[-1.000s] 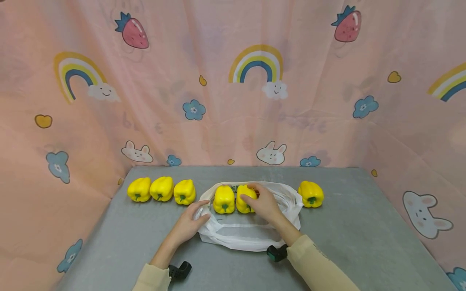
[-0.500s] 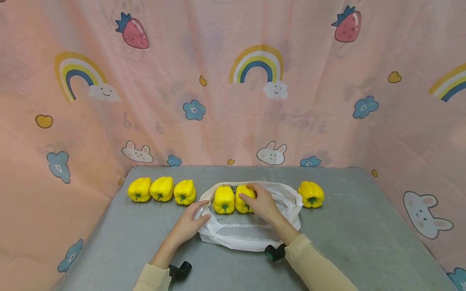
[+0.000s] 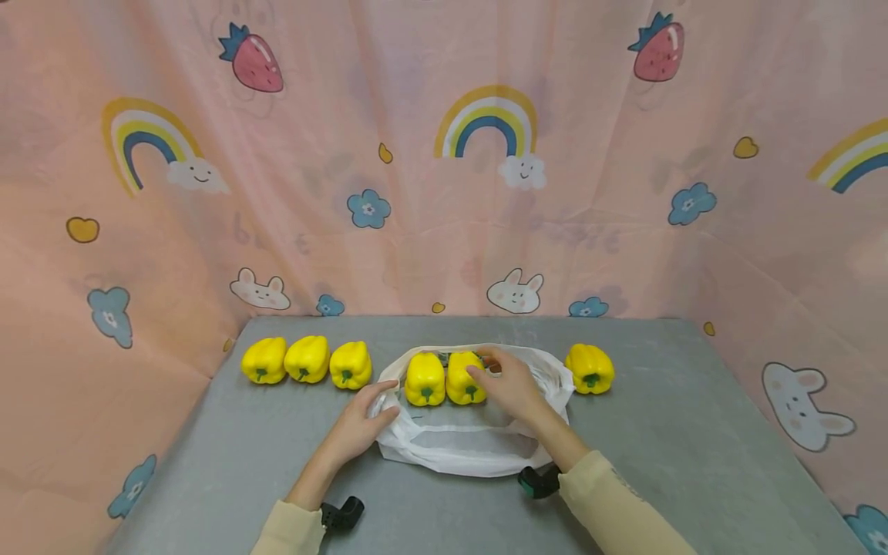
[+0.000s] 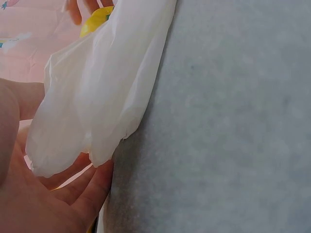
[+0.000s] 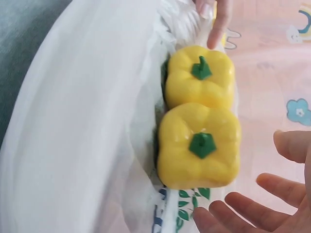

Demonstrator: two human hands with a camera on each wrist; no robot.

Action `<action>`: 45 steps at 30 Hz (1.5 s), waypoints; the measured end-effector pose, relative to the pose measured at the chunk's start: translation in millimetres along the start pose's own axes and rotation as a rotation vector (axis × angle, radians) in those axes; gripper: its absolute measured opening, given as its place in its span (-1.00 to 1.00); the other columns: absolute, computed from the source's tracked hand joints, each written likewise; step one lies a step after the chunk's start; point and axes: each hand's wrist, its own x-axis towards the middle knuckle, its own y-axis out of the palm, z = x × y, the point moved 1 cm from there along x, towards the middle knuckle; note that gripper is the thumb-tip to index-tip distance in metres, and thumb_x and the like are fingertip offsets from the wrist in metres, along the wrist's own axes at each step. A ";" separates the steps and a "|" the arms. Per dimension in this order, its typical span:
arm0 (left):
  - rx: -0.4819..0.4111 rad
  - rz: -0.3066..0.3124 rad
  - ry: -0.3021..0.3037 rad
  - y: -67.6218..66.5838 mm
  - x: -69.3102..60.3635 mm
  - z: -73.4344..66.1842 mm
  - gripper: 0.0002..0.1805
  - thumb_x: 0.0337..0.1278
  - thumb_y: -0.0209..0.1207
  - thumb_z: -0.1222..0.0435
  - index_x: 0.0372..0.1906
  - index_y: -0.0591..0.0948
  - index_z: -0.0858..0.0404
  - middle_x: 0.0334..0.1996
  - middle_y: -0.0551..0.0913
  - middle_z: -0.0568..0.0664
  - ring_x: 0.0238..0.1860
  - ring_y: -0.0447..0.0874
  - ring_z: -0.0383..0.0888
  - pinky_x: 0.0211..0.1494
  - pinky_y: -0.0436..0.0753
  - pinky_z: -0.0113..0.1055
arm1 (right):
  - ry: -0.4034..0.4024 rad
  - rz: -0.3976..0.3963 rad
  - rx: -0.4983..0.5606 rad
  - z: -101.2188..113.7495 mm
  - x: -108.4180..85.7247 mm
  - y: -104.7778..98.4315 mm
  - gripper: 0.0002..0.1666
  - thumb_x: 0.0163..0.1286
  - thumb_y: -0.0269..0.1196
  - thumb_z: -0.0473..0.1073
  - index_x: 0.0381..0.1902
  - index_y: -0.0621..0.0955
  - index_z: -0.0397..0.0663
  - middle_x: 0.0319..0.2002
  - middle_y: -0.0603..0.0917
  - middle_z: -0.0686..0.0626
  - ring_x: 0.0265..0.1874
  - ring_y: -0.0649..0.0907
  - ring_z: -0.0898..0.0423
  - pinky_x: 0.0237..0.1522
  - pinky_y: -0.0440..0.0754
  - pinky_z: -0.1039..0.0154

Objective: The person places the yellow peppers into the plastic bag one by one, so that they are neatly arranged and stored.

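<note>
One printed curtain (image 3: 444, 247) stands beyond both hands, and one grey worktop (image 3: 694, 462) spreads beneath them. One white bag (image 3: 454, 464) lies mouth-open between the hands. The left hand (image 3: 352, 424) touches its edge, thumb and fingers parted; the right hand (image 3: 516, 387) has loosely spread fingers, gripping nothing. Of six yellow peppers, two sit inside the bag: the right bagged pepper (image 3: 464, 378), just left of the right hand and nearer to it, its long axis running towards the person, and the left bagged pepper (image 3: 425, 379) beside it. Three outer peppers (image 3: 307, 359) lie beyond and left of the left hand; one lone pepper (image 3: 590, 368) lies right of the right hand.
</note>
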 end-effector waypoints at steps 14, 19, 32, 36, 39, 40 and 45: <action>0.013 0.004 -0.006 0.0 -0.7 -0.2 -0.49 0.40 0.23 0.21 0.40 0.50 0.13 0.43 0.39 0.16 0.50 0.21 0.22 0.48 0.14 0.30 | -0.064 -0.066 -0.018 0.6 -12.0 -40.8 -0.41 0.52 0.20 0.10 0.33 0.52 -0.16 0.18 0.63 -0.21 0.17 0.59 -0.18 0.13 0.62 -0.15; 0.015 0.001 -0.014 0.3 0.5 0.2 -0.49 0.40 0.23 0.22 0.40 0.50 0.12 0.43 0.39 0.14 0.51 0.20 0.21 0.49 0.12 0.30 | -0.080 -0.084 -0.007 -2.1 -14.2 -56.3 -0.42 0.53 0.20 0.06 0.33 0.51 -0.19 0.19 0.61 -0.24 0.17 0.58 -0.20 0.16 0.60 -0.15; 0.016 -0.002 -0.021 0.0 -0.6 -1.2 -0.48 0.39 0.23 0.20 0.40 0.50 0.11 0.43 0.40 0.13 0.51 0.20 0.21 0.49 0.13 0.31 | -0.117 -0.188 0.013 -24.0 -15.2 -90.4 -0.42 0.53 0.22 0.05 0.31 0.53 -0.24 0.14 0.63 -0.28 0.13 0.61 -0.21 0.18 0.57 -0.16; 0.015 0.001 -0.025 -0.1 -0.2 -0.7 -0.48 0.40 0.23 0.19 0.40 0.50 0.11 0.43 0.40 0.13 0.51 0.20 0.21 0.48 0.13 0.31 | -0.122 -0.212 0.022 -30.9 -15.8 -101.0 -0.42 0.55 0.20 0.02 0.32 0.51 -0.28 0.15 0.62 -0.33 0.13 0.60 -0.25 0.17 0.55 -0.20; 0.017 0.000 -0.021 0.1 -0.2 -0.2 -0.48 0.40 0.23 0.19 0.40 0.50 0.11 0.43 0.40 0.13 0.50 0.21 0.21 0.48 0.13 0.32 | -0.107 -0.217 0.028 -36.2 -16.9 -108.0 -0.38 0.56 0.18 0.04 0.35 0.48 -0.30 0.18 0.59 -0.36 0.15 0.58 -0.27 0.20 0.53 -0.22; 0.016 0.000 -0.019 0.0 -0.2 -0.2 -0.48 0.40 0.23 0.19 0.40 0.50 0.11 0.43 0.40 0.13 0.50 0.21 0.21 0.48 0.13 0.32 | -0.100 -0.221 0.027 -38.1 -17.3 -109.9 -0.38 0.56 0.18 0.05 0.35 0.47 -0.30 0.19 0.58 -0.36 0.16 0.57 -0.27 0.21 0.52 -0.22; 0.014 -0.002 -0.017 -0.2 -0.2 -0.7 -0.48 0.39 0.23 0.20 0.40 0.50 0.12 0.42 0.41 0.13 0.50 0.21 0.21 0.49 0.13 0.31 | -0.066 -0.232 0.001 -46.3 -18.9 -118.2 -0.36 0.58 0.15 0.07 0.37 0.45 -0.30 0.23 0.54 -0.38 0.18 0.54 -0.30 0.24 0.49 -0.25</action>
